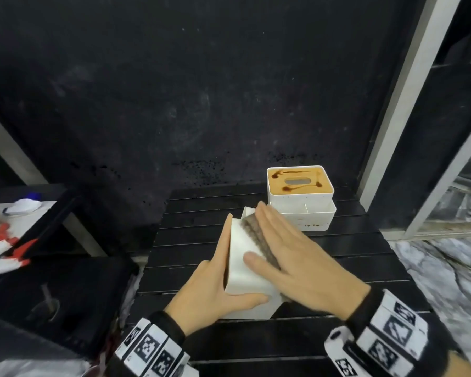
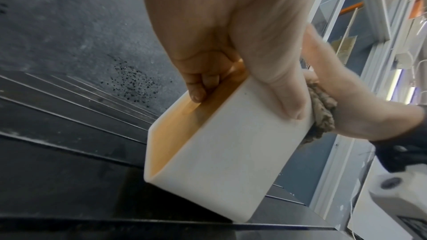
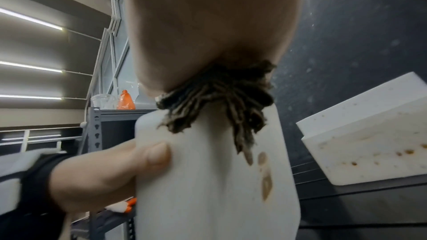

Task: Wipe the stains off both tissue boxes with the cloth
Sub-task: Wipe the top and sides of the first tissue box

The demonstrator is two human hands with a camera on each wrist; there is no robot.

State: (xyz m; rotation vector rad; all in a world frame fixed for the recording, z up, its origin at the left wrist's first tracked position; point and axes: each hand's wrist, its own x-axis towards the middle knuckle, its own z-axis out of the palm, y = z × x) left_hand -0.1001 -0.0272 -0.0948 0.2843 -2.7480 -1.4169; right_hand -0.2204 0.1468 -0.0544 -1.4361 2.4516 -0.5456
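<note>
My left hand [image 1: 212,289] grips the near tissue box [image 1: 245,270], which is tipped onto its side on the black slatted desk [image 1: 337,270]. The thumb lies across the box's near white face; in the left wrist view the fingers [image 2: 198,90] curl over the rim onto the orange top panel.

My right hand [image 1: 291,257] lies flat, fingers straight, pressing the brown-grey cloth [image 1: 259,240] against the box's upward white side. The cloth is sandwiched between palm and box; only its edge shows.

In the right wrist view, brown stains [image 3: 265,176] remain on that white side, just below the cloth's frayed edge.

The second tissue box [image 1: 299,197] stands upright beyond the near box, towards the dark wall [image 1: 174,91], close to but apart from it. Its orange top carries dark streaks [image 1: 286,188] around the oval slot. Small brown specks dot its white front tray.

To the left of the near box, off the desk, a shelf [image 1: 25,221] holds white and red items, too blurred to identify.
</note>
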